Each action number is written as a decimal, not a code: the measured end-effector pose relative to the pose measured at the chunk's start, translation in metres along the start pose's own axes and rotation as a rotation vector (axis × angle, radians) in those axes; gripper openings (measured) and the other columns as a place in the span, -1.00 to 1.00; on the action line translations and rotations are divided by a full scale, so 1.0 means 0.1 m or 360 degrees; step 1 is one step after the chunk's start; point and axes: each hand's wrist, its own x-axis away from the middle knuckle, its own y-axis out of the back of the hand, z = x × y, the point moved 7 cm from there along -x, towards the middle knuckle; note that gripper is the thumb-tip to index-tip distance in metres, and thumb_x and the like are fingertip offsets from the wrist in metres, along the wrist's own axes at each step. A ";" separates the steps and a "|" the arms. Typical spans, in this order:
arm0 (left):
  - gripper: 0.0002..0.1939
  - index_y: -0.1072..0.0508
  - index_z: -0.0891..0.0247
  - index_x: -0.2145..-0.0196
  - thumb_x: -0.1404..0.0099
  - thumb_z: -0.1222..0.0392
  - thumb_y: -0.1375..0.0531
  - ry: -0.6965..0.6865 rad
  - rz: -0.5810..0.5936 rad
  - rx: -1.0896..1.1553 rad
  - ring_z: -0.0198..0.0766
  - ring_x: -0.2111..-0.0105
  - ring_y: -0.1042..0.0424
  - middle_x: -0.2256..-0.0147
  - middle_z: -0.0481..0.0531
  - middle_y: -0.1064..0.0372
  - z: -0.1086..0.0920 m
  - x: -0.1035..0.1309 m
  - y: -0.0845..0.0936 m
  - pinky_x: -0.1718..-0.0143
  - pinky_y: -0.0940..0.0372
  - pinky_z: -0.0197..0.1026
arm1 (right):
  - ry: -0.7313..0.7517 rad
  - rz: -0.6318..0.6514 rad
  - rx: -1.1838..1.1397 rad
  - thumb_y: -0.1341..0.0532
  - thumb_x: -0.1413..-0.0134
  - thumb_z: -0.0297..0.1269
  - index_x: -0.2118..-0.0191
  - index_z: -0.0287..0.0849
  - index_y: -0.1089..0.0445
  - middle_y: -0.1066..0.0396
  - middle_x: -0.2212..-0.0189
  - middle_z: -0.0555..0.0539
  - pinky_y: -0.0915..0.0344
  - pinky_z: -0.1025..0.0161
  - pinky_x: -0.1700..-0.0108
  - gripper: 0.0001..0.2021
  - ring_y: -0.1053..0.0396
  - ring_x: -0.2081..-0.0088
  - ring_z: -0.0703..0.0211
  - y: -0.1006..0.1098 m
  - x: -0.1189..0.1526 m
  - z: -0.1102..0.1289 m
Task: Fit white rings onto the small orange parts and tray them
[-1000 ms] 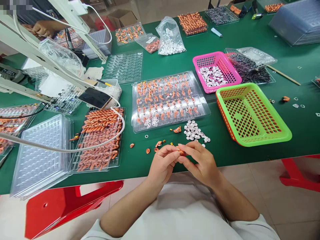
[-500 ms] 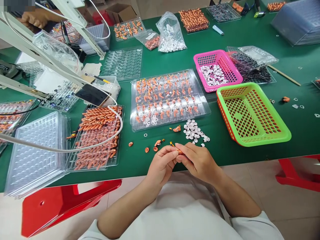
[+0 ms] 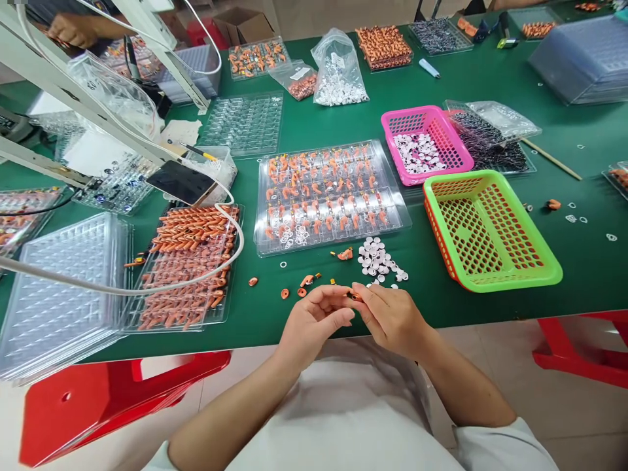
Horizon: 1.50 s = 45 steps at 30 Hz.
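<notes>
My right hand point(image 3: 392, 315) pinches a small orange plastic part point(image 3: 354, 296) with a dark opening, at the table's front edge. My left hand point(image 3: 314, 324) is at the part's left side, its index fingertip against it and its thumb held apart below. The fingers cover much of the part. Just beyond my hands lie a loose curved orange piece point(image 3: 345, 254), a pile of white discs point(image 3: 377, 256) and small orange caps point(image 3: 285, 294). Behind these is a clear tray point(image 3: 333, 229) with rows of orange pieces and several white rings.
To the right stand a green basket point(image 3: 515, 278) and a pink basket point(image 3: 464, 160) with white discs. On the left are a tray of orange parts point(image 3: 191, 268), stacked clear trays point(image 3: 59, 281), a phone point(image 3: 181, 183) and a white cable point(image 3: 240, 242) looping over. Another person's hand point(image 3: 69, 29) shows top left.
My left thumb has come away from the orange part and straightened, while my right fingers stay on it. The view has shifted slightly; the things on the table look unmoved.
</notes>
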 end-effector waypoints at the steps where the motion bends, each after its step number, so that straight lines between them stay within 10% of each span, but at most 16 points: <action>1: -0.64 -0.53 0.26 0.18 -0.03 0.30 -0.44 -0.0031 0.0008 -0.0037 -0.20 0.27 -0.50 0.30 0.08 -0.55 -0.02 0.00 -0.01 0.24 -0.42 -0.20 | 0.0004 -0.0005 0.0010 -0.05 -0.30 -0.40 -0.09 -0.36 -0.26 -0.46 0.42 -0.13 -0.24 0.27 0.53 -0.70 -0.39 0.49 0.17 0.01 0.00 0.01; 30: -0.65 -0.61 0.26 0.28 0.09 0.35 -0.47 -0.0032 -0.0122 0.0102 -0.32 0.42 -0.45 0.48 -0.04 -0.50 0.02 -0.04 -0.03 0.30 -0.41 -0.26 | -0.0003 -0.0091 -0.0272 -0.06 -0.22 -0.46 -0.23 -0.29 -0.17 -0.50 0.36 -0.18 -0.41 0.23 0.45 -0.54 -0.46 0.41 0.10 -0.08 0.04 0.06; 39: -0.50 -0.55 0.21 0.10 0.05 0.23 -0.47 -0.0313 -0.0074 -0.0546 -0.23 0.41 -0.46 0.44 0.00 -0.50 -0.25 -0.02 0.03 0.31 -0.37 -0.21 | -0.0773 -0.0133 -0.0847 -0.10 -0.28 -0.36 -0.01 -0.10 -0.42 -0.47 0.43 -0.03 -0.38 0.33 0.50 -0.74 -0.38 0.56 0.27 -0.11 0.13 -0.13; 45: -0.73 -0.61 0.27 0.24 -0.13 0.08 -0.36 -0.0531 -0.0066 -0.0683 -0.16 0.33 -0.51 0.29 0.18 -0.58 -0.26 0.05 0.07 0.24 -0.38 -0.17 | -0.1109 -0.0161 -0.1034 -0.16 -0.23 -0.09 0.04 -0.08 -0.51 -0.32 0.67 0.06 -0.29 0.35 0.64 -0.69 -0.29 0.68 0.25 -0.23 0.27 -0.18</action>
